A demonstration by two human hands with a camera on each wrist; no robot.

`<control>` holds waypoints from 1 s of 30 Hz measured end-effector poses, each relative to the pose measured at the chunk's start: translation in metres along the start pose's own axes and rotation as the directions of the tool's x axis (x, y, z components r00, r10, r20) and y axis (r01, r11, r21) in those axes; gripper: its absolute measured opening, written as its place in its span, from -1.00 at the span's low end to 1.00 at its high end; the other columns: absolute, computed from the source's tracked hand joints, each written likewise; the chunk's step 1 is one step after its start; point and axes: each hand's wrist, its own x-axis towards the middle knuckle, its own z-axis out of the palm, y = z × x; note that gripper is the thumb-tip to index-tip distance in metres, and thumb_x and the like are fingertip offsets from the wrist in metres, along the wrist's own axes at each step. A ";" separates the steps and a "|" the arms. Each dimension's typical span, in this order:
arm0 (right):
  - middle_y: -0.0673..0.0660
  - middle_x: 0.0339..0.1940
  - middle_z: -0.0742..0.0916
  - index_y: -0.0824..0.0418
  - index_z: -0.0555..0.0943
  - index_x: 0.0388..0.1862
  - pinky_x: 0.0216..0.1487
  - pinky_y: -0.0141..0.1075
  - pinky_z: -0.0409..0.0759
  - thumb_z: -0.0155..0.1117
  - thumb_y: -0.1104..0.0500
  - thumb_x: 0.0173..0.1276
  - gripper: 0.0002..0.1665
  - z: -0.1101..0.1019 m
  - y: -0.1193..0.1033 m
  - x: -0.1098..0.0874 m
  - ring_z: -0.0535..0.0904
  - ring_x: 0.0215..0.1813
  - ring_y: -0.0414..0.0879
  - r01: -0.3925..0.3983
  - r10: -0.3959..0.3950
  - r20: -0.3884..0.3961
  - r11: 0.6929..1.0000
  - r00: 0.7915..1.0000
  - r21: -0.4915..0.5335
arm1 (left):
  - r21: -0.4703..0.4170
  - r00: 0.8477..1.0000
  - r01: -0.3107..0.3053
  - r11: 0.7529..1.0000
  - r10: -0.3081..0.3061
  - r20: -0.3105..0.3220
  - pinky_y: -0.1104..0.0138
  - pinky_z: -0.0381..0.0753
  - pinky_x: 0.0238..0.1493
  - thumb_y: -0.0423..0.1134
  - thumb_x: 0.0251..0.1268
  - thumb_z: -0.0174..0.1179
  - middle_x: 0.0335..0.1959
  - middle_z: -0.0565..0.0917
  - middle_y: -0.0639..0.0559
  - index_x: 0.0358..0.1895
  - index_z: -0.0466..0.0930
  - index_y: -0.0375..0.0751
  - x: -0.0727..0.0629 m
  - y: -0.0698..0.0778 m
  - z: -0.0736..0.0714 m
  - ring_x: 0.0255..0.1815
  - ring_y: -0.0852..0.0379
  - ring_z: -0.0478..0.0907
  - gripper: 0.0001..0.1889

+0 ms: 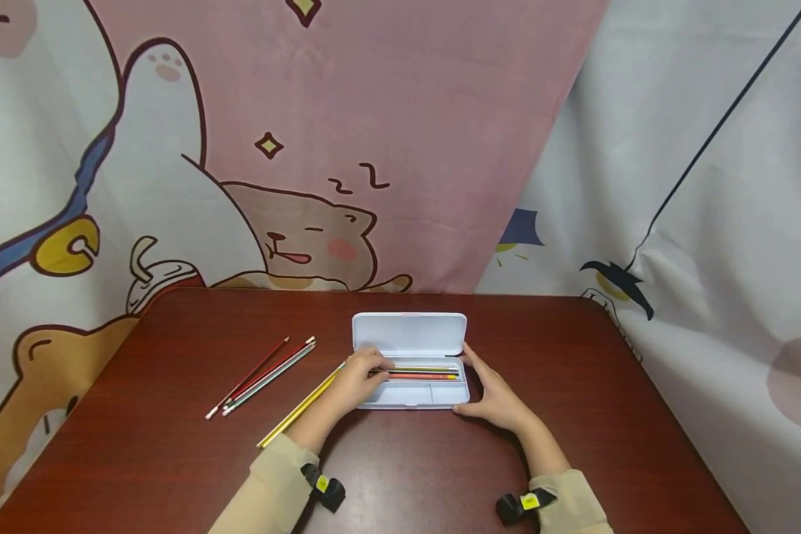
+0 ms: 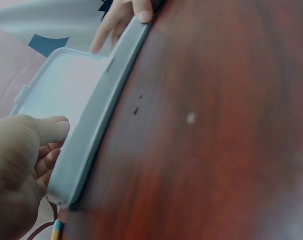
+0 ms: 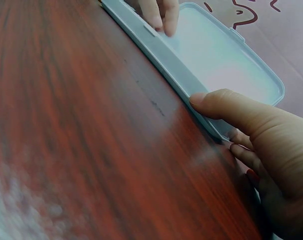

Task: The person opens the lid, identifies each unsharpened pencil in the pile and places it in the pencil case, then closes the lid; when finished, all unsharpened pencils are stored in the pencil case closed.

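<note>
A white pencil case (image 1: 410, 406) lies on the table with its lid (image 1: 410, 334) raised at the back. Several pencils (image 1: 423, 376), among them an orange-red one, lie lengthwise in its rear compartment. My left hand (image 1: 359, 380) reaches over the left end of the case, thumb and fingers bent down at the pencils' left ends. Whether it pinches one I cannot tell. At the right end, my right hand (image 1: 497, 397) grips the case, thumb (image 3: 211, 102) on the front edge and fingers round the side. Yellow pencils (image 1: 300, 408) lie beside my left forearm, partly hidden.
Further left on the brown table (image 1: 400, 475) lie red pencils (image 1: 256, 374) and silvery pencils (image 1: 274, 377), slanting away from me. The front of the case has a smaller divided compartment (image 1: 447, 393). A printed cloth (image 1: 387, 111) hangs behind the table.
</note>
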 end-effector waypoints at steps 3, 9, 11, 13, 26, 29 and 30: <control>0.13 0.33 0.44 0.01 -0.08 0.57 0.34 0.04 0.07 0.64 0.11 -0.12 0.40 0.000 0.000 0.000 0.22 0.38 -0.01 0.000 0.000 -0.001 1.000 1.000 -0.004 | -0.027 0.999 0.005 1.000 -0.006 -0.050 0.27 0.48 -0.25 -0.52 0.02 0.34 -0.41 0.59 0.02 -0.28 0.71 -0.31 -0.008 0.001 -0.007 -0.29 0.09 0.48 -0.84; 0.13 0.33 0.44 0.01 -0.08 0.57 0.34 0.06 0.06 0.64 0.12 -0.12 0.40 0.000 0.001 0.000 0.22 0.38 0.00 0.006 -0.006 -0.005 1.000 1.000 0.005 | -0.047 0.995 -0.003 0.999 -0.002 -0.100 0.25 0.46 -0.26 -0.51 0.03 0.35 -0.35 0.63 -0.01 -0.27 0.70 -0.30 -0.023 0.004 -0.025 -0.29 0.08 0.48 -0.83; 0.14 0.33 0.44 0.01 -0.08 0.57 0.34 0.07 0.06 0.64 0.11 -0.12 0.40 0.000 0.001 0.000 0.21 0.38 0.00 0.007 -0.007 -0.004 1.000 1.000 0.003 | -0.043 0.993 0.010 0.999 -0.015 -0.114 0.26 0.47 -0.26 -0.52 0.03 0.36 -0.34 0.63 -0.01 -0.27 0.70 -0.30 -0.029 0.004 -0.031 -0.28 0.07 0.50 -0.83; 0.14 0.33 0.44 0.02 -0.08 0.57 0.34 0.08 0.07 0.64 0.11 -0.12 0.40 0.000 0.002 0.000 0.21 0.39 0.01 0.007 -0.007 -0.003 1.000 1.000 0.000 | -0.037 0.991 0.025 0.999 -0.029 -0.130 0.26 0.48 -0.27 -0.52 0.01 0.37 -0.34 0.63 -0.01 -0.26 0.70 -0.30 -0.036 0.002 -0.036 -0.28 0.05 0.51 -0.81; 0.13 0.33 0.44 0.02 -0.08 0.57 0.34 0.04 0.07 0.65 0.11 -0.12 0.40 0.001 0.002 0.001 0.22 0.38 -0.01 0.009 -0.009 -0.004 1.000 1.000 -0.001 | 0.013 0.975 0.116 0.993 -0.111 -0.194 0.27 0.51 -0.30 -0.54 -0.06 0.41 -0.36 0.64 0.03 -0.23 0.71 -0.29 -0.073 -0.009 -0.069 -0.29 0.12 0.54 -0.74; 0.13 0.32 0.45 0.02 -0.08 0.57 0.34 0.03 0.07 0.65 0.12 -0.12 0.40 0.001 0.001 0.001 0.23 0.38 0.00 0.011 -0.011 -0.005 1.000 1.000 -0.001 | 0.030 0.970 0.138 0.990 -0.129 -0.205 0.29 0.52 -0.29 -0.54 -0.08 0.43 -0.36 0.63 0.08 -0.24 0.70 -0.27 -0.083 -0.015 -0.073 -0.29 0.18 0.56 -0.73; 0.13 0.32 0.45 0.02 -0.08 0.57 0.34 0.02 0.07 0.65 0.12 -0.12 0.40 0.001 0.001 0.000 0.23 0.37 0.00 0.012 -0.012 -0.005 1.000 1.000 -0.001 | 0.034 0.969 0.141 0.989 -0.131 -0.208 0.30 0.52 -0.29 -0.54 -0.09 0.43 -0.36 0.63 0.09 -0.24 0.70 -0.27 -0.086 -0.016 -0.074 -0.30 0.19 0.56 -0.73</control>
